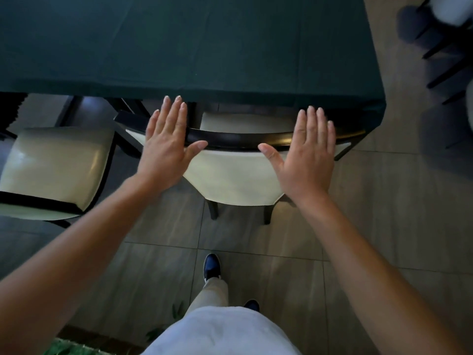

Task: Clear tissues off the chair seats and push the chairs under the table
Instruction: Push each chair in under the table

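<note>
Both hands, left [165, 147] & right [308, 157], are lying flat, fingers wide, pushing chair back [230, 143] under counter [179, 47]; next chair [53, 160], beside left hand, needs pushing.

A dark green tablecloth [179, 42] covers the table, above a chair [230, 175] with a glossy black top rail and cream upholstered back and seat. A second chair [51, 165] has a cream cushion framed in black. The floor tiles [256, 265] are streaked grey-brown. A navy shoe [212, 266] with a white sole meets a beige trouser leg [212, 290].
</note>
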`<state>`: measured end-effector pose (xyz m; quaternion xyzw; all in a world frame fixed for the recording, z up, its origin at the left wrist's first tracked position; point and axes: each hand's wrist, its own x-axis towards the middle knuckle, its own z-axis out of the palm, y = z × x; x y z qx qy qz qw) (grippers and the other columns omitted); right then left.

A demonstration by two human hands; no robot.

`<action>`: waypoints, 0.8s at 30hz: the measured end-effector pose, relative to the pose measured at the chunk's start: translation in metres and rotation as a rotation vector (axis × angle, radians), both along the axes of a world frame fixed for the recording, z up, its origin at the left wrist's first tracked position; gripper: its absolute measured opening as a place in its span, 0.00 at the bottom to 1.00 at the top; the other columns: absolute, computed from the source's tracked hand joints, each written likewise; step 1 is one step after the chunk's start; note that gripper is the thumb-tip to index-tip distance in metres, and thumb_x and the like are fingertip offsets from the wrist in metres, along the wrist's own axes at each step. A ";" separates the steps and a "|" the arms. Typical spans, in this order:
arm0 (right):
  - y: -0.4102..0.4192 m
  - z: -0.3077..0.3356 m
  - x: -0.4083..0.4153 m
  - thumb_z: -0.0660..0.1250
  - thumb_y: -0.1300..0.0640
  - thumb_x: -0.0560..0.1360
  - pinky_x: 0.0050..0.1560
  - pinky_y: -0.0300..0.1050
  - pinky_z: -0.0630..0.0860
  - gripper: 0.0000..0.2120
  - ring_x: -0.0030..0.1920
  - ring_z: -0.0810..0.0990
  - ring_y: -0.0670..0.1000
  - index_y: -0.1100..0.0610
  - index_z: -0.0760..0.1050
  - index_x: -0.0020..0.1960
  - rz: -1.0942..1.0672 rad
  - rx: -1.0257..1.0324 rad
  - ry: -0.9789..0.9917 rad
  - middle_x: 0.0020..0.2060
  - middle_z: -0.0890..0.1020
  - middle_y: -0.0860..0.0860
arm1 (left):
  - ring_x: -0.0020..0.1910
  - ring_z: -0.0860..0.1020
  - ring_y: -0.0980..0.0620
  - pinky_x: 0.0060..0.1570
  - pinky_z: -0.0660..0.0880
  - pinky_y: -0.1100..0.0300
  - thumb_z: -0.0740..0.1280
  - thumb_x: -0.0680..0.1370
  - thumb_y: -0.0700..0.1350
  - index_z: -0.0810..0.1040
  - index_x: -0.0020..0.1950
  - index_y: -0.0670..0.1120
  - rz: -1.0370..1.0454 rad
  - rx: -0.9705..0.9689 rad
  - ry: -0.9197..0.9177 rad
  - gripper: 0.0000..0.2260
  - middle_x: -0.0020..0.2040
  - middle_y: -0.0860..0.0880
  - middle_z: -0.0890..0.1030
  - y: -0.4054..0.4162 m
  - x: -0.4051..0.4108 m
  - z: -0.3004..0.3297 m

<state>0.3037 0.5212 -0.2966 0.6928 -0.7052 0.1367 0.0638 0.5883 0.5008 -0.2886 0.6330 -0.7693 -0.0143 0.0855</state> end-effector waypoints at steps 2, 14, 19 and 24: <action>-0.010 0.000 -0.024 0.43 0.23 0.77 0.82 0.57 0.47 0.50 0.82 0.50 0.57 0.63 0.52 0.82 0.021 0.004 0.004 0.82 0.55 0.59 | 0.83 0.44 0.46 0.81 0.42 0.49 0.43 0.81 0.70 0.49 0.83 0.40 0.018 -0.036 0.005 0.41 0.84 0.43 0.49 0.000 -0.025 -0.003; -0.037 -0.006 0.004 0.46 0.25 0.78 0.81 0.57 0.48 0.50 0.82 0.50 0.59 0.65 0.52 0.82 -0.032 -0.079 0.010 0.81 0.56 0.61 | 0.83 0.46 0.48 0.81 0.43 0.51 0.45 0.81 0.69 0.53 0.83 0.41 -0.040 -0.062 0.002 0.40 0.84 0.46 0.52 -0.043 0.003 -0.004; -0.055 -0.009 -0.007 0.47 0.25 0.78 0.81 0.57 0.48 0.49 0.82 0.50 0.58 0.64 0.53 0.82 0.002 -0.129 -0.013 0.82 0.55 0.60 | 0.83 0.44 0.47 0.81 0.43 0.48 0.45 0.82 0.69 0.52 0.83 0.40 -0.019 -0.082 0.011 0.40 0.84 0.45 0.51 -0.052 -0.009 -0.005; -0.071 -0.019 -0.032 0.50 0.27 0.78 0.80 0.58 0.54 0.48 0.81 0.56 0.58 0.65 0.57 0.81 0.027 -0.255 -0.044 0.80 0.60 0.60 | 0.83 0.45 0.47 0.81 0.45 0.48 0.46 0.82 0.69 0.52 0.83 0.40 -0.009 -0.096 0.041 0.40 0.84 0.45 0.52 -0.060 -0.031 -0.010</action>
